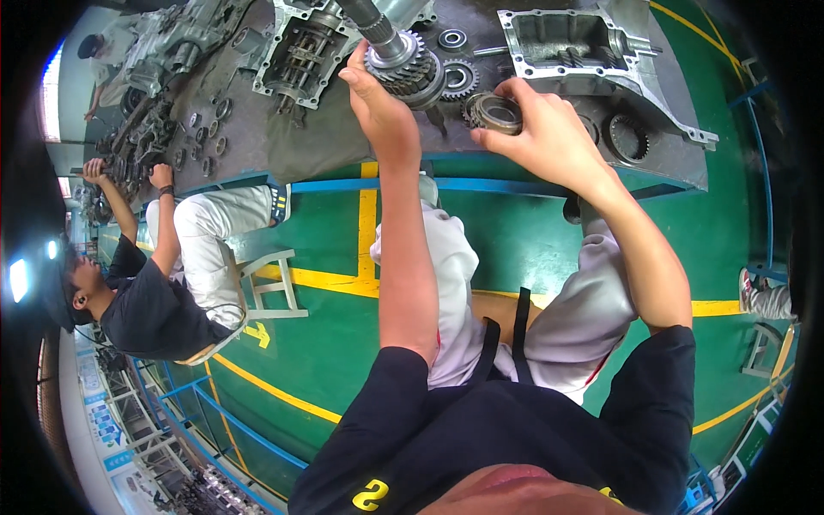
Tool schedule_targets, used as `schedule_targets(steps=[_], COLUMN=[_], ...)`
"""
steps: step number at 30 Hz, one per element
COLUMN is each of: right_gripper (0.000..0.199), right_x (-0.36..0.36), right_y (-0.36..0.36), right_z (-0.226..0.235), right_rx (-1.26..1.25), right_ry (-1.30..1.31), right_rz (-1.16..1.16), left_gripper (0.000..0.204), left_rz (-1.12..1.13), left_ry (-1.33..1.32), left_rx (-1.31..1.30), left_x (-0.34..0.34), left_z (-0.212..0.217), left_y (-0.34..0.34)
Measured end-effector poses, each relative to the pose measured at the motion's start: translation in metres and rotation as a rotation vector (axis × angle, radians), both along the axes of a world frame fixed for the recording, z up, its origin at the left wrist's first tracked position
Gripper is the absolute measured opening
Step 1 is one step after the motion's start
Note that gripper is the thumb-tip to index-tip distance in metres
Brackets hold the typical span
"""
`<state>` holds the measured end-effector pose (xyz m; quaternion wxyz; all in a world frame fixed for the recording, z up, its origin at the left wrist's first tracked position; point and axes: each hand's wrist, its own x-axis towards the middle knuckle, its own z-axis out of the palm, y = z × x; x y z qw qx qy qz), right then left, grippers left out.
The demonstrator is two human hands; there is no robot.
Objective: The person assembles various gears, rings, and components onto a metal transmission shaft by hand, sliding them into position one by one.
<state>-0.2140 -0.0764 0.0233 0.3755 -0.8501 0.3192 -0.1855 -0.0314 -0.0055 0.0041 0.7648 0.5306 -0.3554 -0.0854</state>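
With the left hand point(382, 112) I am bracing the side of a geared shaft point(403, 70), which is appearing slanted over the table point(676, 163). The palm is lying against the gears and the fingers are half open, partly hiding behind the metal, so from my remote view I am not able to tell how firmly they are gripping. I am judging that this hand is serving as a steady, since such a long, heavy stack would probably be tipping without one.

With the right hand point(549, 129) I am holding a thick metal ring point(486, 116) just to the right of the shaft, thumb on its near side and fingers on its far side, partly closed; this edge grip seems to be leaving the bore uncovered.

A flat gear point(470, 79) and a bearing point(445, 40) are lying just beyond, and an open casing point(558, 71) is crowding the space past the right hand. A toothed ring point(632, 156) is resting near the front edge. On the left, a second casing point(264, 60) is limiting the room, with a dark cloth point(313, 142) lying nearer me. A co-worker point(159, 296) is sitting well apart.
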Motion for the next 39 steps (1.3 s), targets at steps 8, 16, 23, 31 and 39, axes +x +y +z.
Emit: schedule_targets(steps=[8,16,23,31,39], right_gripper=[0.057,0.068,0.069,0.064,0.063], right_x=[-0.009,-0.010,-0.011,-0.011,-0.008], right_y=[-0.004,-0.014,-0.014,-0.013,-0.012], right_z=[-0.042,-0.067,-0.066,-0.064,-0.061], right_rx=[-0.338,-0.428,-0.422,-0.469,-0.465], right_ry=[0.226,0.215,0.240,0.255,0.278], right_rz=[0.037,0.000,-0.002,-0.064,-0.037], left_gripper=[0.080,0.079,0.079,0.066,0.056], left_rz=[-0.061,-0.034,-0.061,-0.091,-0.059], left_ry=[0.113,0.139,0.141,0.026,0.052], left_rx=[-0.060,-0.042,-0.038,-0.065,-0.039], left_x=[0.003,0.005,0.004,0.011,0.011], left_z=[0.000,-0.001,-0.001,-0.005,-0.002], left_y=[0.000,0.003,0.001,0.001,0.003])
